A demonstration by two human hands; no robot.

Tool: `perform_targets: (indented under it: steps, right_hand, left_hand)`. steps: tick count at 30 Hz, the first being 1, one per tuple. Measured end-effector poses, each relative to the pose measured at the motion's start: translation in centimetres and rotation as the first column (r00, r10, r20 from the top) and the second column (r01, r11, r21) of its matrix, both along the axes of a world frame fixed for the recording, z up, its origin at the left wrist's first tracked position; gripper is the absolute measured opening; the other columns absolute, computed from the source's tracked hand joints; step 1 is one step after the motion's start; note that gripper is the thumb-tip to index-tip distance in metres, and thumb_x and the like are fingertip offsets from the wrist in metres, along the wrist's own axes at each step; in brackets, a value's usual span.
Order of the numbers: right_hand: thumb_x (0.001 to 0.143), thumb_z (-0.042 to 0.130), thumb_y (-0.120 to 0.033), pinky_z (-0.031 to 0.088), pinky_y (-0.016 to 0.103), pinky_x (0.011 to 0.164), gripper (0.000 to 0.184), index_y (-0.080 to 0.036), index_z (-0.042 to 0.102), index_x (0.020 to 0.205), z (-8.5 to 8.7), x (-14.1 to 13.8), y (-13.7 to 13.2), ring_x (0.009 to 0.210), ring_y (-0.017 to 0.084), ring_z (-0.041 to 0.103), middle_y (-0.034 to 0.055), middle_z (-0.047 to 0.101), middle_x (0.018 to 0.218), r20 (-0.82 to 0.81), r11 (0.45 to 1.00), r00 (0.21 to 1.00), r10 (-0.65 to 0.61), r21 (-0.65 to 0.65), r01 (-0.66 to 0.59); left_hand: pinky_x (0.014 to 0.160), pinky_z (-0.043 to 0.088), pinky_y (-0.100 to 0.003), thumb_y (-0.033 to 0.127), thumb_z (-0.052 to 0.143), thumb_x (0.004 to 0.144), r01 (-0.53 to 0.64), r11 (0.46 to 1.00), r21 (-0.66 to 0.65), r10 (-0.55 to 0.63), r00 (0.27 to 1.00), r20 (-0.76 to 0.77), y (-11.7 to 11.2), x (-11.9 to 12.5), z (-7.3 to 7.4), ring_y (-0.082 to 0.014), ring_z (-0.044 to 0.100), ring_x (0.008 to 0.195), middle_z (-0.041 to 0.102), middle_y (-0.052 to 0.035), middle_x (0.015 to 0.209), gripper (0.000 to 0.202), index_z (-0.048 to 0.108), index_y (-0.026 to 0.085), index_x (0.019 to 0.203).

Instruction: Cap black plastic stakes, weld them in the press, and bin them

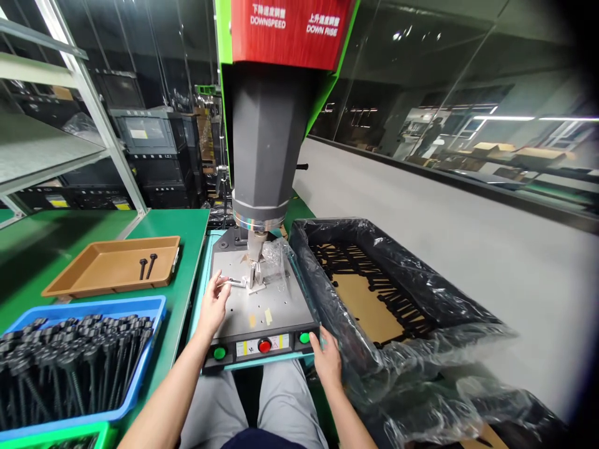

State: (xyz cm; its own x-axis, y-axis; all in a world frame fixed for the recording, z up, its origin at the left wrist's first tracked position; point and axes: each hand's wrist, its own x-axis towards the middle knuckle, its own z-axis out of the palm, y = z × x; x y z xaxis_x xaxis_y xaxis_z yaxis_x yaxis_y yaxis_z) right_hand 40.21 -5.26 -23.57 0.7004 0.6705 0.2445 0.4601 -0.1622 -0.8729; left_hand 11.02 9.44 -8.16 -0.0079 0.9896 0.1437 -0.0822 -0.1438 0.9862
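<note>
My left hand (213, 304) reaches onto the grey machine plate (281, 305), its fingertips pinched on a small metal part (236, 282) that lies in the fixture (255, 274) under the press horn (255, 244). My right hand (327, 360) rests at the plate's front right corner, thumb beside the right green button (304, 337), fingers curled over the edge. A red button (264, 345) and a left green button (219, 353) sit on the front panel.
A blue bin (140, 374) of several black long-stemmed parts is at my left. Behind it a brown tray (112, 265) holds two black parts. A black-bag-lined box (397, 280) with rows of black parts on cardboard is at my right.
</note>
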Motion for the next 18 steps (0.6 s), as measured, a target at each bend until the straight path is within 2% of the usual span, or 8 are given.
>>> perform_targets:
  steps: [3, 7, 9, 11, 13, 15, 18]
  right_hand:
    - [0.08, 0.055, -0.057, 0.047, 0.044, 0.094, 0.054, -0.015, 0.061, 0.113, 2.1, -1.6, -0.2, 0.108, 0.029, 0.058, 0.0175, 0.059, 0.12, -0.077, 0.997, 0.997, 0.025, 0.075, -0.02]
    - [0.081, 0.06, -0.052, 0.051, 0.038, 0.085, 0.048, -0.016, 0.06, 0.112, 4.1, -4.4, 0.3, 0.098, 0.026, 0.063, 0.014, 0.067, 0.106, -0.272, 0.961, 0.924, 0.27, 0.138, -0.24]
    - [0.081, 0.062, -0.049, 0.051, 0.036, 0.082, 0.045, -0.016, 0.06, 0.112, 4.8, -5.8, 1.0, 0.091, 0.024, 0.065, 0.0114, 0.069, 0.097, -0.314, 0.926, 0.871, 0.377, 0.159, -0.344]
    - [0.083, 0.061, -0.046, 0.051, 0.034, 0.08, 0.042, -0.016, 0.06, 0.112, 5.4, -7.0, 2.2, 0.085, 0.022, 0.065, 0.0091, 0.07, 0.092, -0.32, 0.879, 0.819, 0.477, 0.171, -0.445]
    - [0.086, 0.058, -0.042, 0.052, 0.033, 0.079, 0.039, -0.016, 0.059, 0.115, 6.2, -8.2, 3.8, 0.083, 0.021, 0.065, 0.0074, 0.069, 0.09, -0.293, 0.825, 0.772, 0.565, 0.16, -0.543]
    - [0.087, 0.055, -0.036, 0.052, 0.034, 0.079, 0.038, -0.017, 0.058, 0.12, 7.2, -9.4, 5.8, 0.086, 0.02, 0.064, 0.0066, 0.069, 0.092, -0.248, 0.774, 0.736, 0.63, 0.126, -0.621]
    - [0.086, 0.052, -0.028, 0.053, 0.034, 0.079, 0.042, -0.021, 0.054, 0.128, 9.0, -11.1, 9.2, 0.092, 0.02, 0.063, 0.0074, 0.066, 0.106, -0.142, 0.716, 0.703, 0.697, 0.105, -0.69]
  left_hand:
    - [0.078, 0.053, -0.033, 0.051, 0.061, 0.081, 0.149, 0.988, -0.037, -0.146, 0.988, 0.057, 3.1, 1.0, 1.3, -0.0208, 0.065, 0.096, 0.06, -0.0131, 0.122, 0.07, 0.038, 0.024, 0.142]
    - [0.069, 0.053, -0.03, 0.054, 0.058, 0.081, 0.241, 0.97, -0.045, -0.234, 0.965, 0.122, 6.3, 2.1, 1.8, -0.0198, 0.067, 0.087, 0.062, -0.0141, 0.117, 0.068, 0.043, 0.022, 0.139]
    - [0.068, 0.052, -0.03, 0.056, 0.058, 0.08, 0.264, 0.963, -0.045, -0.254, 0.954, 0.161, 7.3, 2.6, 2.0, -0.0194, 0.067, 0.083, 0.065, -0.014, 0.11, 0.064, 0.051, 0.018, 0.131]
    - [0.066, 0.051, -0.028, 0.058, 0.061, 0.077, 0.251, 0.966, -0.059, -0.238, 0.956, 0.172, 7.8, 3.1, 2.3, -0.0185, 0.067, 0.079, 0.068, -0.0136, 0.101, 0.058, 0.062, 0.013, 0.113]
    - [0.065, 0.05, -0.027, 0.058, 0.065, 0.072, 0.204, 0.976, -0.074, -0.19, 0.969, 0.161, 8.0, 3.5, 2.6, -0.0174, 0.066, 0.076, 0.069, -0.0128, 0.094, 0.053, 0.066, 0.011, 0.095]
    - [0.064, 0.049, -0.026, 0.057, 0.068, 0.069, 0.157, 0.984, -0.086, -0.141, 0.976, 0.169, 7.9, 3.7, 3.0, -0.0162, 0.065, 0.073, 0.069, -0.0115, 0.089, 0.05, 0.066, 0.011, 0.088]
    - [0.064, 0.048, -0.026, 0.052, 0.072, 0.066, 0.121, 0.988, -0.092, -0.1, 0.975, 0.2, 7.6, 3.9, 3.4, -0.0155, 0.064, 0.071, 0.069, -0.0098, 0.086, 0.047, 0.066, 0.011, 0.087]
